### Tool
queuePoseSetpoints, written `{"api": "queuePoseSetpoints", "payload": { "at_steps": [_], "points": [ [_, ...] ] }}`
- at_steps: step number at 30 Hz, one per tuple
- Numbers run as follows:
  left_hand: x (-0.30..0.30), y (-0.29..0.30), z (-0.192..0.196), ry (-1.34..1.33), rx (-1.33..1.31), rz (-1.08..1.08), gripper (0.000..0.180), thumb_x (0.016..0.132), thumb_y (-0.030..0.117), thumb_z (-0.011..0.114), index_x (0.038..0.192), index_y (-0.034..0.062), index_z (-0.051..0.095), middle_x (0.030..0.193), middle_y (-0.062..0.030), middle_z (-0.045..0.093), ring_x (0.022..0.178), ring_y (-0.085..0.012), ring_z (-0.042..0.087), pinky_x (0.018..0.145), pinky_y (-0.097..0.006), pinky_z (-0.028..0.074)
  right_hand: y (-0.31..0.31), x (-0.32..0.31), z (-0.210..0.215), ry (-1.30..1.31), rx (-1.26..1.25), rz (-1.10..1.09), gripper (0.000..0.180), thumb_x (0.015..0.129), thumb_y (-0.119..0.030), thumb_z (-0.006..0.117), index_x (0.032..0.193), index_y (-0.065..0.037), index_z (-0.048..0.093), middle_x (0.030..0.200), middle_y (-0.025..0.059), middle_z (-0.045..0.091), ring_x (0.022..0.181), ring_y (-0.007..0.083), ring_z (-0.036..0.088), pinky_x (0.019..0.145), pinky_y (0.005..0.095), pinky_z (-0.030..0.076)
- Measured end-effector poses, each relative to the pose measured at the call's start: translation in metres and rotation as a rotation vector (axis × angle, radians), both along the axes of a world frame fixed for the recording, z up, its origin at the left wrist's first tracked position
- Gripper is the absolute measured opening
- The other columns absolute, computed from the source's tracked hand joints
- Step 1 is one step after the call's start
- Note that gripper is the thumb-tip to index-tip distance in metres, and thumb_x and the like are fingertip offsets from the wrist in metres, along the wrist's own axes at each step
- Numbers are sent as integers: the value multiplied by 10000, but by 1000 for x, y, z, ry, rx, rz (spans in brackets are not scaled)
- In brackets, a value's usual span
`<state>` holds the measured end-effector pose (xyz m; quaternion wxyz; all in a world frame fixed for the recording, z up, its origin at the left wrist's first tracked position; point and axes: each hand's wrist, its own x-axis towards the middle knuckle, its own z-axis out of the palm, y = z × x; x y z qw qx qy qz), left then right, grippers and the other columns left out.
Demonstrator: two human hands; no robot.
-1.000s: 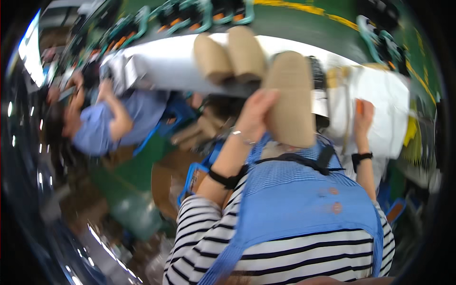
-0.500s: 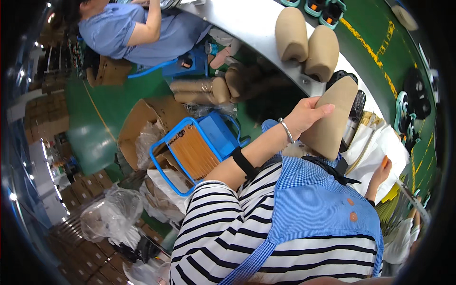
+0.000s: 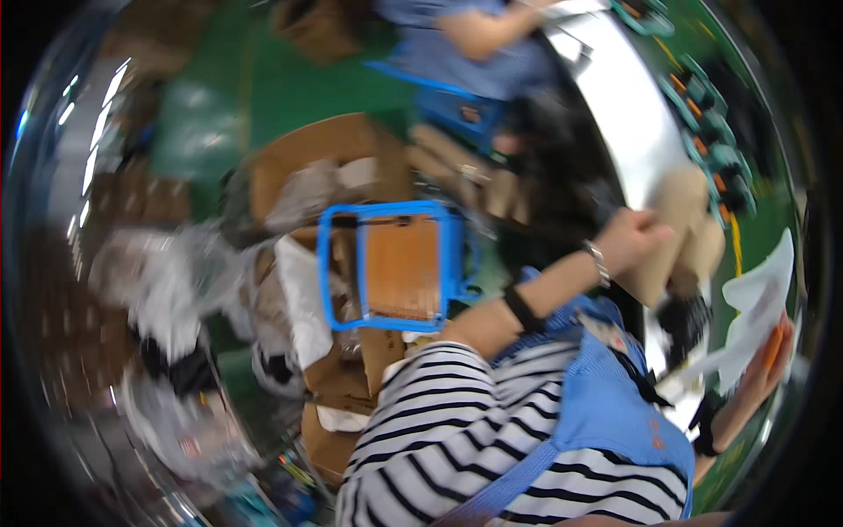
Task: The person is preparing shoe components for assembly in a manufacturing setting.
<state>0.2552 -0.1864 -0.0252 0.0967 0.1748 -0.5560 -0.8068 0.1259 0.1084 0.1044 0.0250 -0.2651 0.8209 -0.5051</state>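
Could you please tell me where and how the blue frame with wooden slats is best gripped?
Probably by the left bar of the blue frame, coming from the person's left: this bar looks slim and stands apart from the wooden slats, leaving a gap that fingers could likely pass through.

1. Looking down on green floor [image 3: 281, 97], reflecting pale light [image 3: 198, 145] toward the upper left.
2. Tracing a yellow line [image 3: 736, 250] across the floor at right.
3. Seeing a white table [image 3: 619, 97] slanting down the right side.
4. Finding a blue-framed seat [image 3: 399, 272] with brown slats near the middle, plus another blue seat [image 3: 452, 112] above.
5. Catching bright streaks of light [image 3: 114, 81] at left.
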Motion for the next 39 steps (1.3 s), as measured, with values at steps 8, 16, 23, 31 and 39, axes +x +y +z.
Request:
{"api": "queuePoseSetpoints", "payload": {
  "at_steps": [8,16,23,31,39],
  "points": [
    [56,-33,67,-72,-711,289,276,706,258,626,851,24,650,775,-191,633,747,-316,634,705,-385,490,-174,43,23,170,-128,908,254,926,-250,490,915,1,457,1278,202,483,1230,327,427,1009,384,307],
    [124,-50,33,-158,-1114,543,185,744,211,527,726,39,592,742,-178,595,735,-360,580,689,-443,449,-234,50,27,145,-57,920,116,907,-84,505,973,9,521,1129,139,590,915,135,553,762,241,407],
    [127,-70,75,-71,-272,536,300,866,236,627,1029,-15,608,884,-23,638,748,-91,582,660,-254,478,-244,-35,-22,-780,-644,814,225,922,-111,515,1122,-9,527,1053,21,551,1021,93,511,898,227,402],
    [54,-86,100,100,-405,395,244,888,176,607,1038,-16,610,911,-10,634,756,-58,551,668,-208,448,-171,-56,39,-424,-571,609,101,920,-152,527,973,-68,547,944,-55,514,906,37,469,840,195,363],
    [19,-77,127,158,-486,188,216,866,131,613,1009,-31,622,862,-11,630,743,-51,533,658,-210,444,-138,-62,63,14,-494,156,121,908,-197,549,938,-82,575,800,-76,533,771,6,463,699,171,361]
  ]
}}
